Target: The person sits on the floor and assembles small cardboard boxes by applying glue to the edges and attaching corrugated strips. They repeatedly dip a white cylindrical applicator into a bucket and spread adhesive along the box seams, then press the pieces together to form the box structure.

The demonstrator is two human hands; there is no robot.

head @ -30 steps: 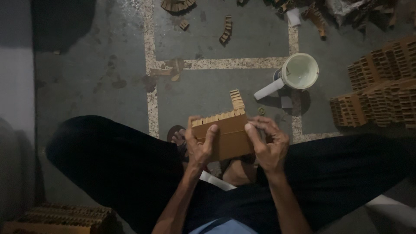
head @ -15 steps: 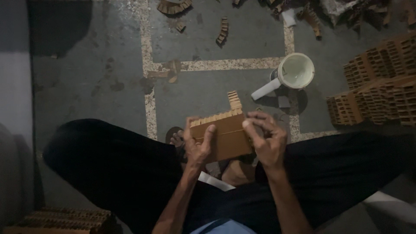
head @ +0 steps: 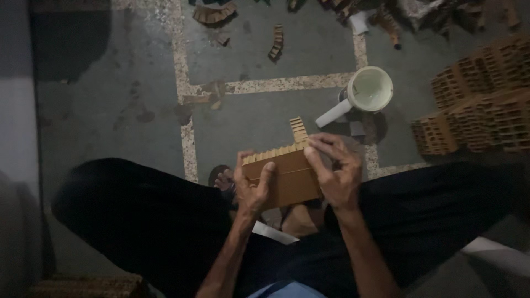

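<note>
Centrally, a flat brown cardboard piece (head: 287, 179) with a slotted, toothed upper edge is held between both hands above the person's lap, its broad face turned up toward the camera. A short notched cardboard strip (head: 298, 129) stands up from its top edge near the right end. The left hand (head: 253, 187) grips the left edge, thumb laid across the face and the other fingers wrapped behind, out of sight. The right hand (head: 334, 174) covers the upper right corner, its fingers curled close together over the toothed edge and pressing on it; whether they pinch a separate piece cannot be told. Below the piece, bare toes (head: 223, 179) show between the dark trouser legs (head: 143, 221). Beyond, on the grey concrete floor (head: 110, 99) crossed by pale speckled lines, a white plastic mug (head: 369, 91) stands near the right hand, handle pointing toward the person. Stacks of assembled cardboard grids (head: 480, 99) sit further right, well apart from the hands. Loose cardboard scraps (head: 276, 43) lie scattered along the top of the view.
</note>
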